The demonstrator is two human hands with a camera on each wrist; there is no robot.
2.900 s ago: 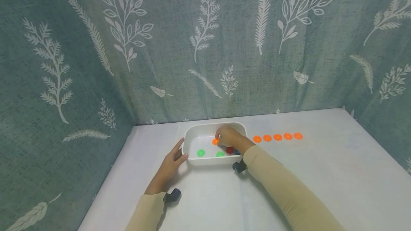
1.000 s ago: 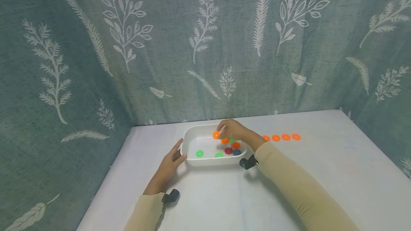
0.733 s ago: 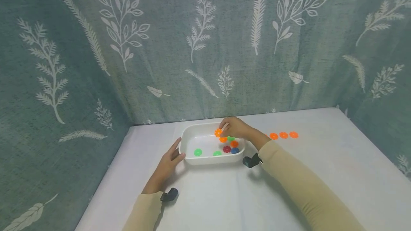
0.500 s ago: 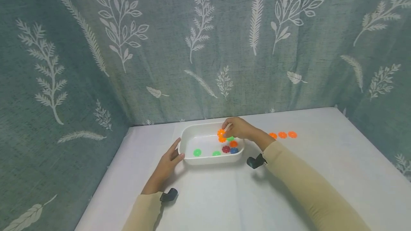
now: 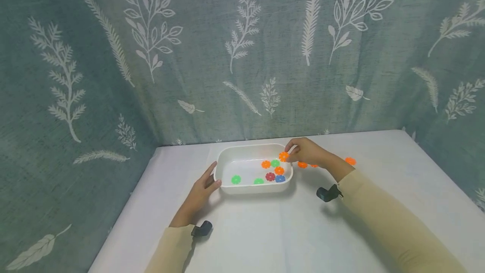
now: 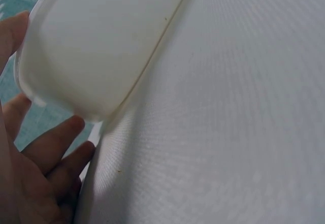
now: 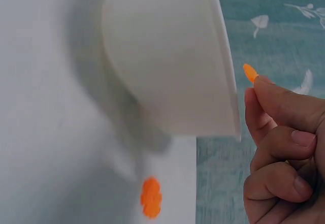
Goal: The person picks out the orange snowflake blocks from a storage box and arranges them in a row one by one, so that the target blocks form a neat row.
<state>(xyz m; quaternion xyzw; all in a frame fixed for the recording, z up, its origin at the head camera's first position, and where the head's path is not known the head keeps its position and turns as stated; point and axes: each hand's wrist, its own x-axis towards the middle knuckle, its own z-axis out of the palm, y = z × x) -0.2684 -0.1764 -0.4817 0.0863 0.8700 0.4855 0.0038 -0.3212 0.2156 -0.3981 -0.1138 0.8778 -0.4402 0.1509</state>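
A white tray [image 5: 246, 189] holds flower-shaped plastic discs: green [image 5: 236, 179], orange [image 5: 266, 164], one dark red [image 5: 270, 176] and one blue [image 5: 280, 178]. My left hand [image 5: 199, 193] rests against the tray's left end, thumb near the front corner and fingers extended along the side. The left wrist view shows the fingers spread, their tips at the tray wall. Above the right rim, my right hand [image 5: 308, 153] pinches an orange flower-shaped disc [image 7: 250, 72] between thumb and index finger, the other fingers curled in.
Right of the tray, orange discs [image 5: 302, 164] lie in a row on the white table [image 5: 250, 231], partly hidden by the right hand and forearm. A last orange disc [image 5: 350, 161] shows beyond the forearm. A green leaf-patterned curtain [image 5: 212, 54] stands behind and at the sides.
My right hand has lifted the orange disc and carried it right, from over the tray's middle to its right rim. The left hand stays at the tray's left end.
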